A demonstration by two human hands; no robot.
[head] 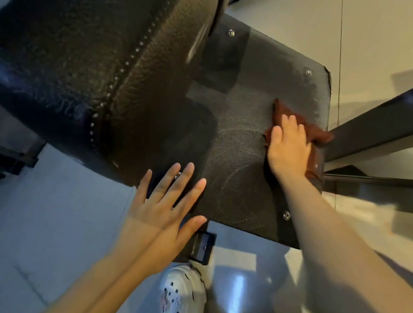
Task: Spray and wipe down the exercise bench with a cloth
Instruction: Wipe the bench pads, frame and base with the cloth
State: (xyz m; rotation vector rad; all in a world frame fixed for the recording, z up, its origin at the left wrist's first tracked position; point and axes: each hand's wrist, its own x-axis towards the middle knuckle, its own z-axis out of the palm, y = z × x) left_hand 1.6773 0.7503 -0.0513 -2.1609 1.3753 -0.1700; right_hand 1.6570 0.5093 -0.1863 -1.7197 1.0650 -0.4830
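The exercise bench has a flat black seat pad (248, 140) with metal snaps at its corners, and curved wet streaks show on its surface. A padded black backrest (83, 52) with stud trim rises at the left. A reddish-brown cloth (315, 138) lies near the pad's right edge. My right hand (288, 147) presses flat on the cloth with straight fingers. My left hand (169, 206) is spread open, fingers straight, over the pad's near left corner. No spray bottle is in view.
A dark metal frame bar (389, 120) slants across the right side, next to the pad. A black bracket (202, 248) sits under the pad's near edge. My white shoe (178, 300) stands on the glossy tiled floor (36, 240) below. Dark equipment sits at the far left.
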